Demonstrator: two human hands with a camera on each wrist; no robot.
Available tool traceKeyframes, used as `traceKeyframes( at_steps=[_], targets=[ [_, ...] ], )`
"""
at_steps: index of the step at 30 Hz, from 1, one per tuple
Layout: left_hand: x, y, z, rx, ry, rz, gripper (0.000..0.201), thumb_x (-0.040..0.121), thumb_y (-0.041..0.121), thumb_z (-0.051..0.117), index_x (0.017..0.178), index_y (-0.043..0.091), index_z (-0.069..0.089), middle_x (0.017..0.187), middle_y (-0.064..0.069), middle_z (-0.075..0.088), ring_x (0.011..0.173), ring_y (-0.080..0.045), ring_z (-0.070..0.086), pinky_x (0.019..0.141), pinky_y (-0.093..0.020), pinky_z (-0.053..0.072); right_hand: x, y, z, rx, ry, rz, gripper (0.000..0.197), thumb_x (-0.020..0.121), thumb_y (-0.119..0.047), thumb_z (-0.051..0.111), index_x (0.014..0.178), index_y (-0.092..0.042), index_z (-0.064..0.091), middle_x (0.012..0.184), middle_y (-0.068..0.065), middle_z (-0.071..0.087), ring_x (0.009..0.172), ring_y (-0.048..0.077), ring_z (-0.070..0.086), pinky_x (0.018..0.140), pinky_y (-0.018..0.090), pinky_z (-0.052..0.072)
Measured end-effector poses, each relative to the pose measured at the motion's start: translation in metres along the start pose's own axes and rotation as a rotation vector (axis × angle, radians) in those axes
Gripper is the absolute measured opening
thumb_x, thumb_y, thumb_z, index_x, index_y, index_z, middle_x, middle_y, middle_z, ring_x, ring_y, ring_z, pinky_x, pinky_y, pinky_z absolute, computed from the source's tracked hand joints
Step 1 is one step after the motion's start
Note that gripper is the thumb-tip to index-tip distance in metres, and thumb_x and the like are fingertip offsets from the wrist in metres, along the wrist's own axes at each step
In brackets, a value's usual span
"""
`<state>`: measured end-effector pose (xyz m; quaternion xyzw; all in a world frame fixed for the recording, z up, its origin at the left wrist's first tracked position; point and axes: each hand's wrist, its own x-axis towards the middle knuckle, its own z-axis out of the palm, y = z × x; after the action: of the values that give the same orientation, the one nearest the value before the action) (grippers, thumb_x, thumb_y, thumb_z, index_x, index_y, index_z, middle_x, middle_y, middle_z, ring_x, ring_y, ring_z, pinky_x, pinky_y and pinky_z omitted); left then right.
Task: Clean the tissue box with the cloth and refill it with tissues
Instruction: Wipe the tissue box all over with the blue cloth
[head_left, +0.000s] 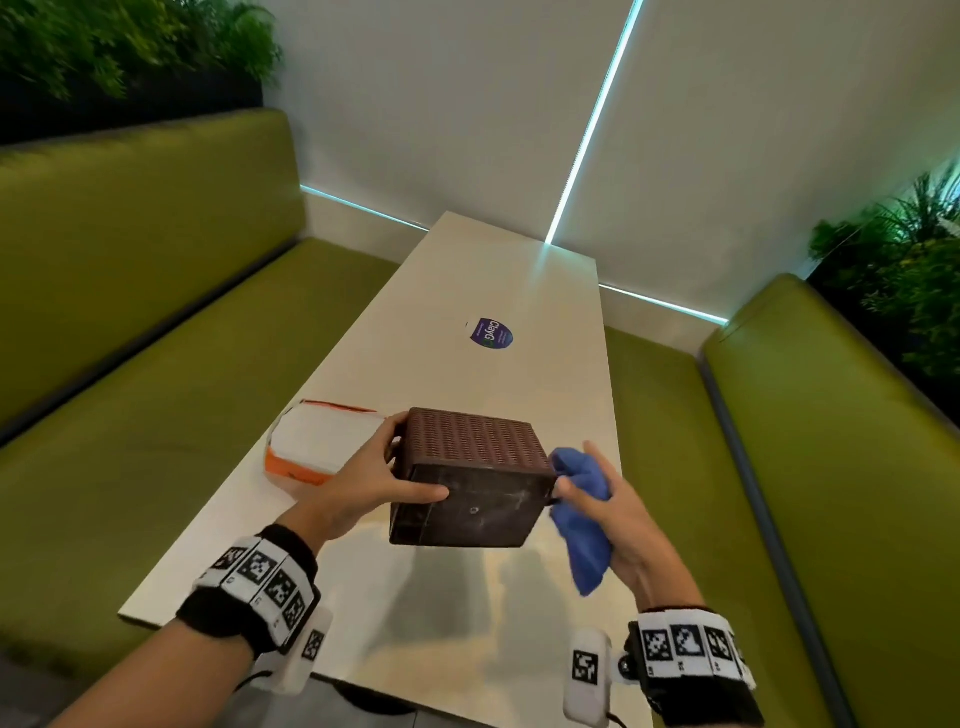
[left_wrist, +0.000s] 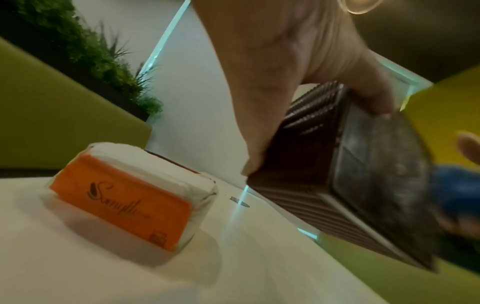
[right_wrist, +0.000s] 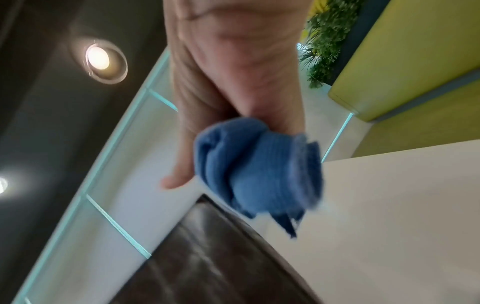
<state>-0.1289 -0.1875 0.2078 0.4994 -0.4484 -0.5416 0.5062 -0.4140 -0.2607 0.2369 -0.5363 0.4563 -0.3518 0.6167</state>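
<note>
A dark brown woven tissue box (head_left: 470, 478) is tilted above the table, its dusty flat face towards me. My left hand (head_left: 371, 478) grips its left side, thumb across the flat face and fingers behind. In the left wrist view the box (left_wrist: 337, 179) fills the right half under my left hand (left_wrist: 293, 82). My right hand (head_left: 608, 512) holds a bunched blue cloth (head_left: 579, 512) against the box's right edge. The right wrist view shows the cloth (right_wrist: 259, 168) gripped in my right hand (right_wrist: 233, 82) just above the box (right_wrist: 213, 257). An orange and white tissue pack (head_left: 317, 447) lies on the table, left of the box.
The long white table (head_left: 545, 374) carries a round purple sticker (head_left: 490, 333) farther back. Green upholstered benches (head_left: 156, 338) run along both sides. Plants (head_left: 904, 270) stand behind the backrests. The tissue pack (left_wrist: 135, 195) lies close to my left wrist.
</note>
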Motion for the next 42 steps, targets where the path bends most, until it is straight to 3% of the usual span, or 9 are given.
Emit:
traceKeyframes(
  at_steps=[4,9,14,19,22,26,29,37,42],
  targets=[
    [-0.002,-0.007,0.019,0.134,0.126,0.039,0.102,0.051,0.028,0.095,0.134,0.037,0.037,0.127,0.014,0.052,0.12,-0.008,0.052,0.096,-0.031,0.051,-0.001,-0.029,0.017,-0.035,0.103,-0.229,0.032,0.089,-0.034,0.057,0.118,-0.023,0.059,0.108,-0.01,0.069,0.104,0.011,0.067,0.089,0.031,0.056],
    [-0.002,-0.011,0.051,0.341,0.238,0.186,0.111,0.041,0.036,0.091,0.137,0.026,0.035,0.129,0.009,0.047,0.116,-0.005,0.05,0.093,-0.014,0.043,0.003,-0.026,0.071,-0.711,0.099,-0.344,0.031,0.102,-0.03,0.044,0.131,-0.029,0.053,0.145,0.0,0.045,0.129,0.022,0.049,0.102,0.028,0.04],
    [-0.003,-0.002,0.062,0.238,0.266,0.321,0.07,0.059,-0.002,0.087,0.11,0.028,0.049,0.111,0.006,0.058,0.096,0.011,0.058,0.079,-0.005,0.045,-0.013,-0.026,0.118,-0.81,-0.059,-0.383,0.037,0.097,-0.048,0.044,0.132,-0.037,0.052,0.149,-0.008,0.042,0.133,0.014,0.043,0.102,0.03,0.04],
    [-0.014,-0.009,0.048,0.297,0.296,0.256,0.094,0.04,0.046,0.084,0.117,0.051,0.031,0.116,0.034,0.04,0.106,0.024,0.042,0.081,0.0,0.039,0.015,-0.026,0.077,-0.774,0.087,-0.3,0.034,0.1,-0.044,0.042,0.129,-0.031,0.054,0.143,-0.003,0.05,0.118,0.02,0.055,0.093,0.025,0.041],
    [-0.012,-0.007,0.05,0.309,0.277,0.255,0.092,0.039,0.047,0.081,0.117,0.048,0.032,0.116,0.03,0.041,0.106,0.022,0.043,0.081,0.001,0.039,0.018,-0.022,0.087,-0.859,0.132,-0.273,0.035,0.099,-0.046,0.038,0.128,-0.031,0.053,0.139,-0.003,0.05,0.115,0.021,0.057,0.083,0.026,0.04],
    [-0.01,-0.005,0.058,0.264,0.237,0.253,0.071,0.053,0.034,0.075,0.112,0.047,0.039,0.115,0.022,0.051,0.103,0.016,0.052,0.09,-0.008,0.044,-0.006,-0.015,0.131,-0.92,-0.03,-0.444,0.041,0.098,-0.044,0.043,0.138,-0.037,0.046,0.157,-0.011,0.027,0.143,0.008,0.027,0.11,0.03,0.034],
    [-0.011,-0.006,0.056,0.228,0.256,0.286,0.072,0.062,0.012,0.085,0.109,0.044,0.041,0.112,0.023,0.049,0.098,0.018,0.052,0.085,-0.01,0.044,-0.002,-0.018,0.117,-0.827,-0.032,-0.427,0.033,0.099,-0.04,0.044,0.131,-0.035,0.054,0.151,-0.013,0.037,0.139,0.01,0.033,0.112,0.031,0.032],
    [-0.023,-0.007,0.014,-0.018,0.123,0.103,0.113,0.037,0.039,0.097,0.135,0.036,0.04,0.129,0.011,0.056,0.12,-0.005,0.053,0.092,-0.025,0.052,0.015,-0.03,0.025,-0.411,0.268,0.047,0.033,0.098,-0.037,0.051,0.11,-0.011,0.067,0.108,0.016,0.07,0.093,0.026,0.064,0.084,0.035,0.053],
    [-0.02,-0.011,-0.009,-0.37,0.225,0.054,0.102,0.03,0.04,0.098,0.121,0.028,0.055,0.122,-0.002,0.064,0.111,-0.023,0.064,0.075,-0.029,0.058,-0.004,-0.014,0.002,0.156,0.145,0.177,0.046,0.097,-0.033,0.05,0.141,-0.023,0.042,0.111,0.007,0.066,0.102,0.027,0.065,0.088,0.04,0.051]
  ],
)
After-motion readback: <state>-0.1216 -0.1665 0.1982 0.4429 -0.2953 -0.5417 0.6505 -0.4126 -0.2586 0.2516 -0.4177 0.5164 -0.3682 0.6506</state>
